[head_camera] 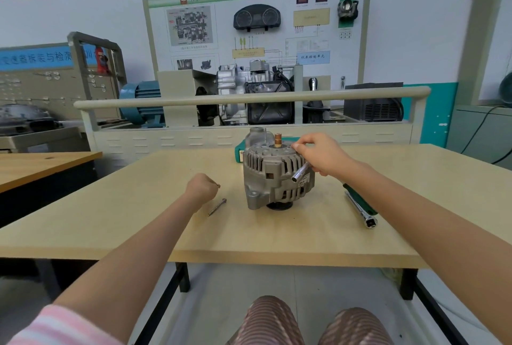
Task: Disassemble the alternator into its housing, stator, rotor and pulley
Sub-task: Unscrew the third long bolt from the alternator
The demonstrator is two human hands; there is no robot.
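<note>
My right hand (pixel 321 154) grips a socket (pixel 300 172) at the upright alternator (pixel 277 175) rim, nearer than my curled left hand (pixel 202 188) beside a desk-laid bolt (pixel 217 206).

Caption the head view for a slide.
Right hand holds a socket beside the alternator; one bolt lies out.

so the alternator (pixel 277 175) is plain silver-grey with a copper-coloured bit on the shaft (pixel 278 139) up top and a black pulley (pixel 279 205) underneath. table (pixel 166 228) is pale beige wood-look. ratchet (pixel 360 204) has a dark green handle, shiny steel head. sleeve (pixel 63 326) is pink and white stripes, trousers (pixel 271 322) brownish stripes.
</note>
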